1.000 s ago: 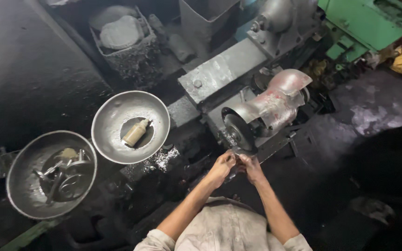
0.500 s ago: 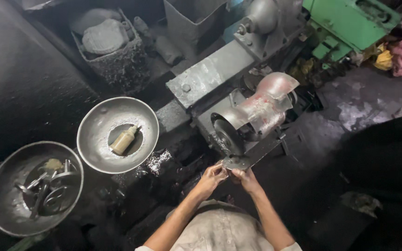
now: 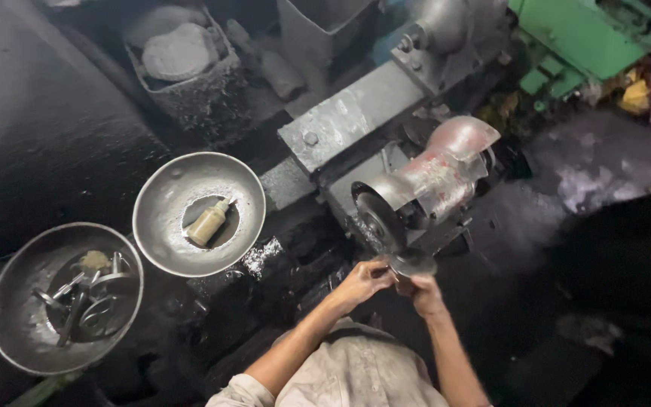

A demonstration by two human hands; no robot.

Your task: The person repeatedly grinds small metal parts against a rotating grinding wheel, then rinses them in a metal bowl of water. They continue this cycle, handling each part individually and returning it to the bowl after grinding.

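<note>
Both hands meet just below the grinding wheel of a bench grinder, and between them sits a small flat metal disc, held roughly level with its broad face up and its far edge close under the wheel's dark rim. The left hand comes in from the lower left, fingers curled narrowly onto the disc's near-left edge; the right hand rises from below, fingers closed on the disc's underside and right edge. Both lie about equally near the piece, which sits just ahead of the fingertips, toward the wheel; whether it touches the wheel cannot be told from this view. The forearms converge in a narrow V from the person's pale shirt, elbows tucked in, wrists bent slightly upward. Well to the left stand two round metal pans: the nearer pan holds a small yellowish bottle lying on its side, the farther pan a tangle of metal parts.
</note>
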